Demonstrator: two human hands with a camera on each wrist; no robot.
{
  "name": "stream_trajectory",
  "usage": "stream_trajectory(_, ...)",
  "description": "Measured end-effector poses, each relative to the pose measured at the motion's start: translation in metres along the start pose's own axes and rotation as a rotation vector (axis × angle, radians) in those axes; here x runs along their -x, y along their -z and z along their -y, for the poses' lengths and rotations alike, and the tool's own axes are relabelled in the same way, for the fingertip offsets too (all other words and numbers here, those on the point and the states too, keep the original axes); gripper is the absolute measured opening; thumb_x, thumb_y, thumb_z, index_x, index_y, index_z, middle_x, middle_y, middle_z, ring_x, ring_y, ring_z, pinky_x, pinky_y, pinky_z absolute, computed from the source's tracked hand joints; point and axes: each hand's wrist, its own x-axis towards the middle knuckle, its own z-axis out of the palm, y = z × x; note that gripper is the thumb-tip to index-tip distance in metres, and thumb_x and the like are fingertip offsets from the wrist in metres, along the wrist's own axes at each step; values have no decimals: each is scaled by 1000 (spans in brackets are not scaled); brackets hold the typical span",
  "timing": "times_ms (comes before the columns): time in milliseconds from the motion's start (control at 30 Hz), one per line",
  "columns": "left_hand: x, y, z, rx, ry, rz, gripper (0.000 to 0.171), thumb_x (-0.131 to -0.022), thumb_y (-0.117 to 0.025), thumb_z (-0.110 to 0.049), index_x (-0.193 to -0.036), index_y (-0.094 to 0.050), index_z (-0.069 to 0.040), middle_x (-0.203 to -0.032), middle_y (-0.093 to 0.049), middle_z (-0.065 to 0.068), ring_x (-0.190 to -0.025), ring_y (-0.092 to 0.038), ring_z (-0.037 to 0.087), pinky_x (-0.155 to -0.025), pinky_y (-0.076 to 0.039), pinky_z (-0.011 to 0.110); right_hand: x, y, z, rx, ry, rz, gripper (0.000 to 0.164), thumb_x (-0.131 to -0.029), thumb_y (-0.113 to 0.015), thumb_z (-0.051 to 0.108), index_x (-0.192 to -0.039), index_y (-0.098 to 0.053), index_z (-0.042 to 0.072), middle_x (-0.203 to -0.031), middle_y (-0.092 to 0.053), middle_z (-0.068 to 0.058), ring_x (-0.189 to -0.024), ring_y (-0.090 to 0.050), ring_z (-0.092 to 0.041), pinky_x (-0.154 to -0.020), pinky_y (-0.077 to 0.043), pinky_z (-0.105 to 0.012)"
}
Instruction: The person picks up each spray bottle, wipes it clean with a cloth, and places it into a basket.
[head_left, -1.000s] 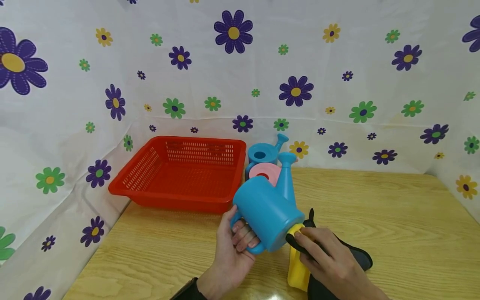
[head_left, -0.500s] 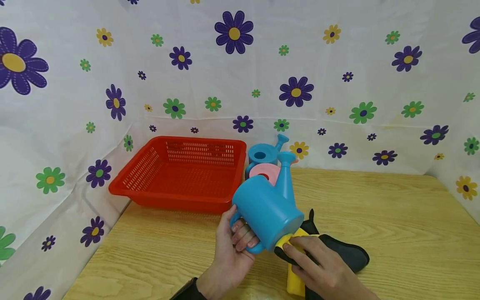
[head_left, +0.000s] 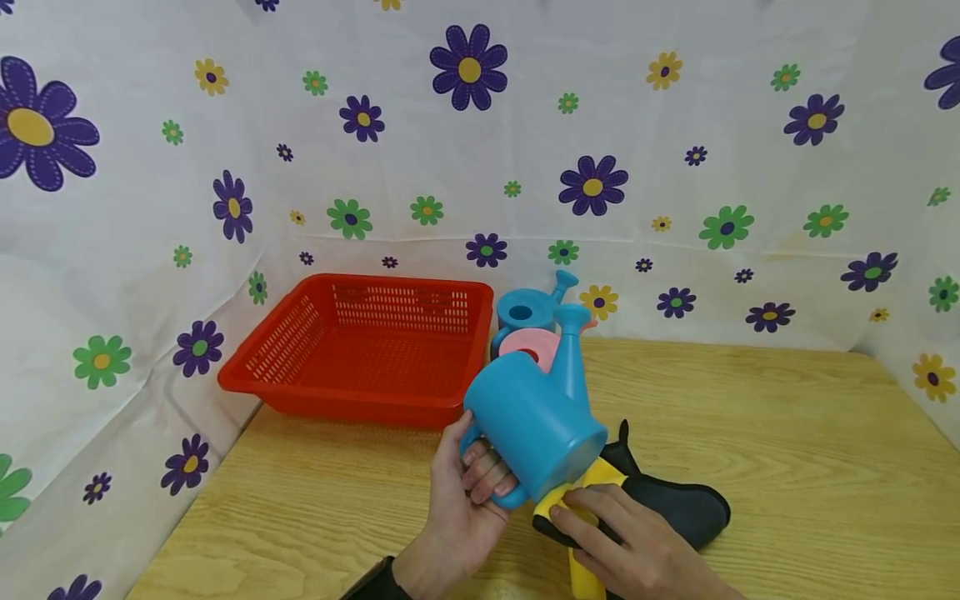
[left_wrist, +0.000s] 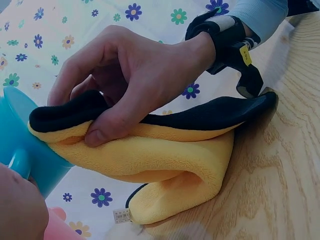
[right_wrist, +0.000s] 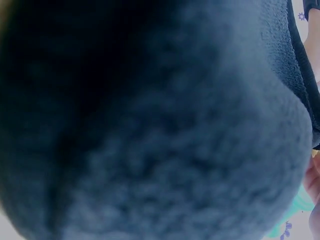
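Observation:
A light-blue watering can (head_left: 528, 425) is held tilted over the table, its spout pointing up and its base turned down to the right. My left hand (head_left: 471, 512) grips its handle, fingers wrapped through the loop. The right hand (head_left: 637, 542) pinches a folded cleaning cloth (head_left: 675, 507), yellow on one side and dark grey on the other. The cloth's folded edge is right at the can's base. In the left wrist view the thumb presses the yellow plush side (left_wrist: 165, 160), and a white label (left_wrist: 121, 216) shows. Dark fabric (right_wrist: 190, 150) fills most of the right wrist view.
A red plastic basket (head_left: 352, 407) stands at the back left of the wooden table (head_left: 772, 417). Beside it are a pink watering can (head_left: 546, 342) and a second blue one (head_left: 540, 302), partly hidden by the held can. A flower-patterned sheet (head_left: 420, 158) hangs behind.
My right hand has slid left and slightly down along the can's base, drawing the cloth with it. The left hand and the watering can have stayed nearly still.

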Motion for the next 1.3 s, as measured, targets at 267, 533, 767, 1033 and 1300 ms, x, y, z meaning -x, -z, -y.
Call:
stream_trajectory(267,-1,0,-1,3,10,4,49,-104,-49,-48,-64,-36,-22,-53,-28,-9,-47,-31,4,-57,-33,19,-2,0,1,27,6,-2,37,-109,-42,34,-122,-68,12,-110,-66,-3,-88,-66,-13,-79,-57,-20)
stream_trajectory(533,-1,2,-1,4,16,5,50,-104,-49,-49,-63,-37,-23,-53,-28,-9,-46,-31,4,-57,-34,18,-3,0,2,67,-22,-3,35,-111,-38,30,-120,-69,14,-109,-67,-1,-88,-66,-13,-78,-58,-22)
stream_trajectory(767,-2,4,-2,23,21,-3,51,-104,-47,-49,-62,-36,-22,-52,-29,-9,-45,-31,4,-55,-34,18,1,3,-5,83,-25,7,39,-111,-36,32,-119,-69,12,-111,-67,-3,-90,-65,-15,-78,-60,-24)
stream_trajectory(1033,-2,5,-3,17,18,1,51,-104,-47,-48,-62,-35,-22,-52,-29,-9,-45,-32,4,-55,-35,18,3,11,-11,151,-83,12,46,-111,-33,38,-116,-71,13,-108,-67,-3,-93,-67,-16,-78,-62,-30)
stream_trajectory(1300,0,8,-3,2,19,31,51,-105,-46,-48,-62,-37,-22,-53,-28,-9,-46,-32,4,-56,-36,18,6,22,-18,196,-152,32,54,-112,-26,40,-117,-72,12,-112,-67,-5,-96,-68,-16,-79,-62,-32)
